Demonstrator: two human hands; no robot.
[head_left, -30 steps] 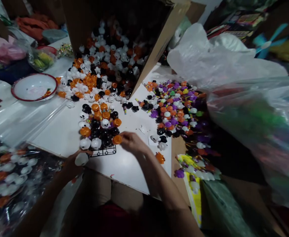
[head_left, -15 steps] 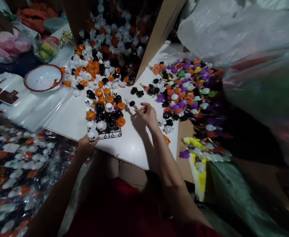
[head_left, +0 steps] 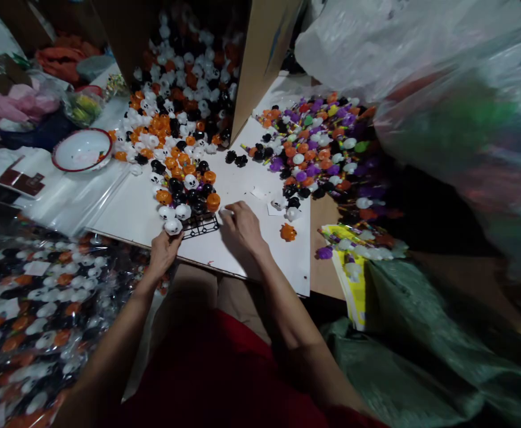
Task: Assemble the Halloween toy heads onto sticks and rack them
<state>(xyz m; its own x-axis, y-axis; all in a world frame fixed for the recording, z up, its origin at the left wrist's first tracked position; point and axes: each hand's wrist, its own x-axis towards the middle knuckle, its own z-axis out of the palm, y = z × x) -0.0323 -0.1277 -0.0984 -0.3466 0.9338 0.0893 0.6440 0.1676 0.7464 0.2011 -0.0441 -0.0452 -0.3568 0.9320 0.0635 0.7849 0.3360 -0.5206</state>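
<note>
A black grid tray (head_left: 200, 226) lies near the front edge of a white board (head_left: 251, 249), packed with orange, black and white toy heads. My left hand (head_left: 163, 252) is at the tray's near left corner, fingers closed on a white skull toy (head_left: 173, 226). My right hand (head_left: 241, 229) rests at the tray's right end, fingers curled together over a small pale piece that I cannot make out. More of the same toys spill out of a tipped cardboard box (head_left: 260, 53) behind the tray.
A second heap of purple, orange and white toys (head_left: 318, 148) lies to the right. A red-rimmed white bowl (head_left: 82, 150) stands at the left. Bagged toys in clear plastic (head_left: 32, 297) fill the near left. Large plastic bags (head_left: 420, 89) rise at the right.
My right hand reached out toward the loose black toys, then came back to the tray's right end. My left hand brought the white skull up against the tray's corner. The view shifted.
</note>
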